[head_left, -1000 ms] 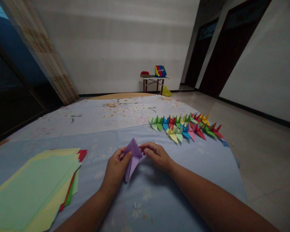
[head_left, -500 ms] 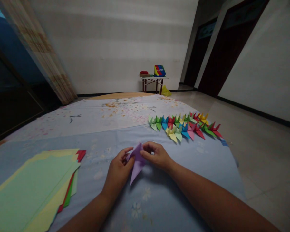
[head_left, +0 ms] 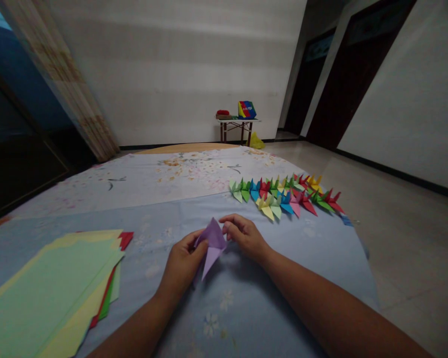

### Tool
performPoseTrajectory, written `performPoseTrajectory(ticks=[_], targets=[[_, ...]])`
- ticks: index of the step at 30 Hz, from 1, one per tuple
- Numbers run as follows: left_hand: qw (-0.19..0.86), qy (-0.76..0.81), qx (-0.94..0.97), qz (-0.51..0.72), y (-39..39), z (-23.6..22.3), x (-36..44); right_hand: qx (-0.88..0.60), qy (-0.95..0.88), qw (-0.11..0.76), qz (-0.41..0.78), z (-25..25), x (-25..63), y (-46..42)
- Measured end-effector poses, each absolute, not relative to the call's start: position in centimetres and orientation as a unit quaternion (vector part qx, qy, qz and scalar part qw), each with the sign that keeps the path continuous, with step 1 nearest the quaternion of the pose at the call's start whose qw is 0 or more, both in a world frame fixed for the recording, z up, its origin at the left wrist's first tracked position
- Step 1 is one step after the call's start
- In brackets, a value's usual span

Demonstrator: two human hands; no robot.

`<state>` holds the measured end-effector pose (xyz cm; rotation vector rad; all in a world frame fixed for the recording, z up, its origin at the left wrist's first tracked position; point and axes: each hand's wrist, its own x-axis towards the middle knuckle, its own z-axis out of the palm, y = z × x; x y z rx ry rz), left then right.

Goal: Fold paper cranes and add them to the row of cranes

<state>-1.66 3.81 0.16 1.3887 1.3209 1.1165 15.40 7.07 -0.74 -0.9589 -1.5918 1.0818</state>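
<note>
A partly folded piece of purple origami paper (head_left: 213,243) is pinched between the thumb and fingers of my left hand (head_left: 186,256). One point of the paper stands up and another hangs down toward me. Just to its right, my right hand (head_left: 245,236) has its fingers slightly curled and apart, close to the paper's right edge, with nothing visible in them. Beyond that hand sit several folded paper cranes (head_left: 285,201) in rows, in green, blue, red, pink and yellow.
A stack of coloured paper sheets (head_left: 56,278), pale green on top, lies at the left. The table has a blue floral cloth (head_left: 157,219) in front and a white one (head_left: 142,171) behind. A small side table (head_left: 238,121) stands at the far wall.
My right hand has let go of the purple paper and drawn slightly away to the right. The paper, still in my left hand, has turned and spread a little.
</note>
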Motion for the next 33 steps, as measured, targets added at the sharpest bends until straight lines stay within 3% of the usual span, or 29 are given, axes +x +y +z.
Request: performPoseTrajectory(ticks=[9, 21, 33], targets=[[0.445, 0.559, 0.511, 0.478, 4.4, 0.0, -2.5, -0.361, -0.702, 0.403, 0.463, -1.3, 15.5, 7.1], [0.443, 0.542, 0.528, 0.480, 4.3, -0.8, -2.2, -0.378, -0.755, 0.385, 0.372, -1.6, 15.0, 6.8], [0.498, 0.530, 0.495, 0.475, 3.7, 0.7, -1.3, -0.378, -0.652, 0.396, 0.525, -2.3, 14.7, 7.3]])
